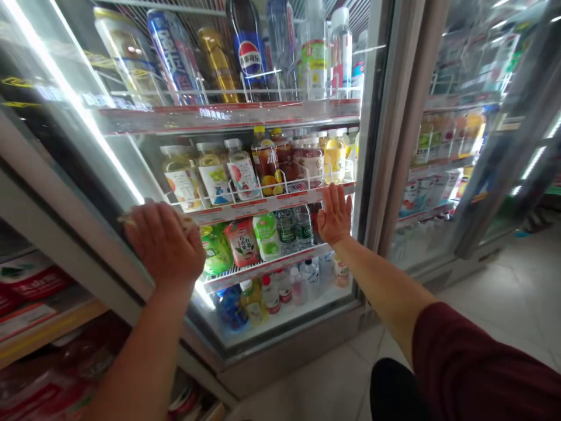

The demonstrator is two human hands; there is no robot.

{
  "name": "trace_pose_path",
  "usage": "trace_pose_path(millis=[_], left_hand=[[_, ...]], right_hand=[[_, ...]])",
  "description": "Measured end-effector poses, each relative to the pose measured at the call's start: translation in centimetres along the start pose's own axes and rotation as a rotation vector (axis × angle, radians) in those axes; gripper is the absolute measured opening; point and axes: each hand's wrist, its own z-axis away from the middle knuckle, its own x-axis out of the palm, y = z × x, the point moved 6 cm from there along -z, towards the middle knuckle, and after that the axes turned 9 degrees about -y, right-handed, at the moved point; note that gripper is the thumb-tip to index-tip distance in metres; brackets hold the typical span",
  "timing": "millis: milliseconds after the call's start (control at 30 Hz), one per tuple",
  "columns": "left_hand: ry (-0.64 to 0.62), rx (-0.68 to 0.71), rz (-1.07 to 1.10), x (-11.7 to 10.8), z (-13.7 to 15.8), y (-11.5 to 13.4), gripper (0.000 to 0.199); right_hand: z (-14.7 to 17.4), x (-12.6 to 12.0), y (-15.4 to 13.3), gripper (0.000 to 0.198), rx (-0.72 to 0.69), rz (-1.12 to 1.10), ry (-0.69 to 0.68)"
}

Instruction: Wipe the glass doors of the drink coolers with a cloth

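My left hand [165,242] is over a pale, crumpled cloth [188,223] at the left side of the fridge's glass door [280,320]. Only bits of the cloth stick out around the fingers, which are curled over it. Further right, my right hand [335,215] rests with fingers stretched against the glass and nothing in it. Behind the pane, bottles with white caps [214,175] stand on the middle shelf, and a green drink pack [267,235] sits one shelf lower, between my hands.
A second glass-fronted fridge [451,140] with more drinks is on the right. To the left, a wooden-edged shelf [48,327] holds red packages. Grey floor tiles [324,374] lie below the fridge. A cola bottle [249,52] stands on the top shelf.
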Motion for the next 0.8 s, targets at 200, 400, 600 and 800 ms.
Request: trace_pose_path(millis=[200,400,600,800], left_hand=[[0.038,-0.063,-0.021,0.4,3.3,-0.4,0.079],[-0.052,0.065,-0.035,6.2,17.6,1.7,0.088],[0.031,0.006,0.005,2.5,6.6,-0.2,0.079],[0.076,0.053,-0.012,1.5,2.7,3.1,0.08]], right_hand=[[-0.1,0.0,-0.2,0.07,0.011,0.008,-0.022],[-0.1,-0.1,-0.2,0.07,0.0,-0.018,-0.008],[-0.1,-0.2,-0.3,0.07,0.004,-0.016,-0.015],[-0.1,-0.4,-0.5,0.068,0.002,-0.031,-0.019]])
